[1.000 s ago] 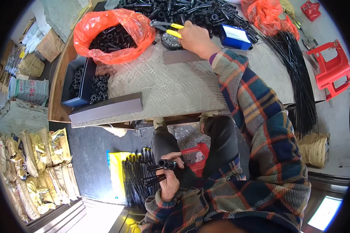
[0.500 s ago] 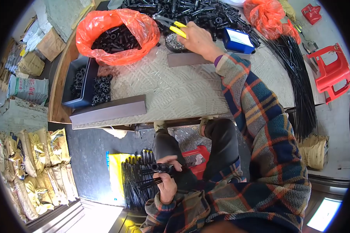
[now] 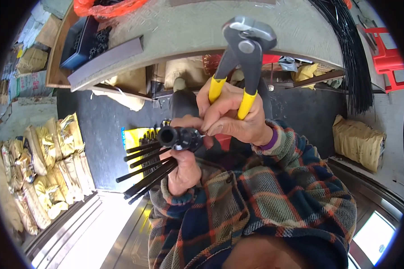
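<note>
My left hand is closed around a black tubular fitting with an open round end. Several thin black rods stick out beside it toward the lower left; how they join the fitting is hidden. My right hand grips end-cutting pincers with yellow handles, their metal head pointing up and away from me. Its thumb and fingertips meet at the right side of the fitting, close to the left fingers. A tiny shiny thing shows at that pinch, too small to name.
Beyond my hands runs the workbench edge. On it are a blue bin, a grey metal bar and a red bag. Long black rods hang off its right end. Packed sacks line the left; a red stool stands right.
My right hand has come back from the bench to my left hand, bringing the pincers. The left hand and fitting are raised closer. My view has tipped down toward my lap.
</note>
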Demonstrator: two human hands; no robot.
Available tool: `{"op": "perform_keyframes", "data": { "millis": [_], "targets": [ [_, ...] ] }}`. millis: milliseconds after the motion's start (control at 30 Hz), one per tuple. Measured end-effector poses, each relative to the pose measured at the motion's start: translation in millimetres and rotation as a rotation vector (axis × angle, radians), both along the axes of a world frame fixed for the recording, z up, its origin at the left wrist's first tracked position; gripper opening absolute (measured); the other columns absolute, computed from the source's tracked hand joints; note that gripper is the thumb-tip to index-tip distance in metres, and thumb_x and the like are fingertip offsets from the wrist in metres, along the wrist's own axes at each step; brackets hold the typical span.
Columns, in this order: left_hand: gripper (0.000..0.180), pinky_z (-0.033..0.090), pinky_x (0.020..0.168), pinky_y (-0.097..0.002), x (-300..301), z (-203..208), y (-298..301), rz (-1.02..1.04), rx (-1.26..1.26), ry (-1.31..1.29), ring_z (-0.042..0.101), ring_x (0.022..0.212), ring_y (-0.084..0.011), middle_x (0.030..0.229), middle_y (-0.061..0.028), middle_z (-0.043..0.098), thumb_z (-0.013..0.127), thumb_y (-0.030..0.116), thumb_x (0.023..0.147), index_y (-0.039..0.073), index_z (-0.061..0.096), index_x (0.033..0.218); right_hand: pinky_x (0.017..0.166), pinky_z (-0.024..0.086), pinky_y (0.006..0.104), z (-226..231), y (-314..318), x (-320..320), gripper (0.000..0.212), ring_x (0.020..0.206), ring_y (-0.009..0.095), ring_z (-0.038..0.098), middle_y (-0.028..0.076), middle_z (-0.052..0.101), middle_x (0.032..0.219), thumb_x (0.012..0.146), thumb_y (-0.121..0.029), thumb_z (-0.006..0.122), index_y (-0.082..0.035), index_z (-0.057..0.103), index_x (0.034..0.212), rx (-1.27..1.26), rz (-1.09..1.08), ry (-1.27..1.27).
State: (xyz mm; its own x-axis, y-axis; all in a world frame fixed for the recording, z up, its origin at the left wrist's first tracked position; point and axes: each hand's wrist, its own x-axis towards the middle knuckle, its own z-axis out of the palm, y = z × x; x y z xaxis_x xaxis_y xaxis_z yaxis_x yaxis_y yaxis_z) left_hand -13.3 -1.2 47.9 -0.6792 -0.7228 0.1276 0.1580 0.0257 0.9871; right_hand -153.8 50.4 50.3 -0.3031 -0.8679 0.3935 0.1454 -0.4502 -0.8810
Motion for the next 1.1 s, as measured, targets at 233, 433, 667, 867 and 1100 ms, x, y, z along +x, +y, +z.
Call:
{"op": "perform_keyframes", "data": {
  "millis": [233,433,667,867,1100],
  "targets": [
    [0.063,0.042,0.064,-0.0251,15.0,7.7,25.8,-0.092,-0.025,0.039,0.055,0.072,-0.013,0.087,-0.0068,0.052,0.04,0.058,0.084,-0.002,0.048,0.1,0.07,0.04,0.0267,-1.3,33.3,8.0,0.011,0.076,0.015,0.049,0.01,0.051,0.091,0.076,-0.011,0.067,-0.001,0.063,0.079,-0.12,-0.015,0.149],
    [0.063,0.038,0.065,-0.0245,14.5,12.0,41.0,-0.13,-0.093,0.059,0.051,0.07,-0.0129,0.08,-0.0061,0.052,0.038,0.059,0.084,-0.001,0.049,0.098,0.067,0.044,0.0258,-0.7,47.5,10.8,0.012,0.074,0.014,0.052,0.009,0.052,0.092,0.079,-0.009,0.065,0.0,0.06,0.084,-0.196,-0.021,0.158],
    [0.06,0.035,0.064,-0.0245,15.4,3.6,41.1,-0.031,-0.187,0.076,0.048,0.068,-0.0126,0.078,-0.0061,0.051,0.038,0.055,0.087,-0.003,0.049,0.097,0.069,0.042,0.0289,13.8,53.3,10.7,0.012,0.077,0.019,0.052,0.014,0.051,0.093,0.077,-0.01,0.066,0.001,0.061,0.079,-0.151,-0.083,0.338],
    [0.058,0.036,0.063,-0.0252,11.4,9.6,43.0,0.041,-0.237,0.05,0.048,0.067,-0.0133,0.079,-0.0065,0.051,0.036,0.052,0.088,-0.004,0.05,0.096,0.064,0.044,0.026,5.6,54.6,29.0,0.009,0.072,0.016,0.053,0.014,0.053,0.09,0.077,-0.004,0.065,0.002,0.062,0.082,-0.119,-0.177,0.169],
    [0.044,0.039,0.065,-0.0241,20.0,-18.2,32.0,0.14,-0.123,0.113,0.05,0.068,-0.0147,0.083,-0.0081,0.052,0.032,0.037,0.092,-0.004,0.048,0.099,0.061,0.046,0.0263,-6.3,37.9,40.3,0.011,0.071,0.017,0.055,0.014,0.053,0.093,0.078,-0.005,0.064,0.002,0.063,0.086,-0.108,-0.167,0.052]
  ]
}}
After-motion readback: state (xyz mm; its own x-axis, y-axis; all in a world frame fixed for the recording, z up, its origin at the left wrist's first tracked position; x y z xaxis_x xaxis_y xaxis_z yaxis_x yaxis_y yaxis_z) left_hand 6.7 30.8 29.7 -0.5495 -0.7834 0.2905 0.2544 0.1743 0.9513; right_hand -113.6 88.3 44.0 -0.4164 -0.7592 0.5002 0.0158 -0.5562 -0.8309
